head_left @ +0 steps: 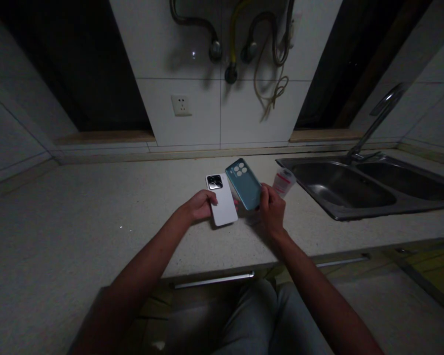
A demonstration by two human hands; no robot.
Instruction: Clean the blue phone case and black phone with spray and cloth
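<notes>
My left hand [202,204] is closed around a white smartphone [224,204], thumb on its back and fingertips showing at the far edge. The phone's dark square camera block faces up at its top left. Pinched by its lower right corner in my right hand [273,207] is a teal phone case [244,186], tilted, with round camera cutouts at the top. Phone and case are held close together above the counter; whether their edges touch I cannot tell. Just behind my right hand stands a clear plastic cup [284,181] with red marking.
A pale countertop [148,197] runs along the tiled wall. To the right is a steel double sink [340,212] with a tall faucet [377,118]. A wall socket [181,105], pipes and a looped cord [272,96] are on the wall behind. Drawer handles [214,281] line the front edge.
</notes>
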